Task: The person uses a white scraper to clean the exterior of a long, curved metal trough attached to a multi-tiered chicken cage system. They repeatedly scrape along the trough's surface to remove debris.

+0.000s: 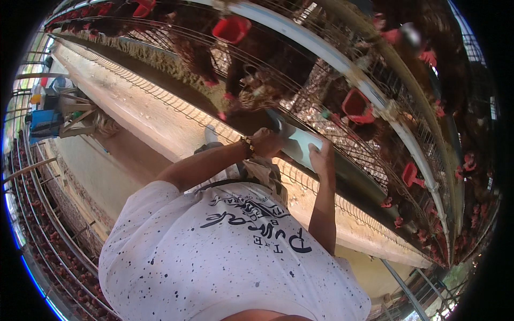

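Note:
A pale whitish-green curved piece [300, 143], like a cut length of plastic pipe or a scoop, lies across the long dark feed trough [364, 184] in front of me. My left hand [267, 143], with a beaded bracelet at the wrist, is closed at its left end. At its right end my right hand [323, 158] grips the edge, thumb on top. The fingers of both hands are partly hidden. Left of my hands, tan feed [144, 53] lies in the trough. A brown hen [262, 88] stands behind the wires just beyond the trough.
Wire cages with brown hens run along the far side, with red drinker cups [231, 29] and a white pipe [321, 48]. A wire egg rack [144, 88] edges the trough above a concrete ledge [107, 91]. A wooden stand [77, 112] with blue containers [45, 123] is at left.

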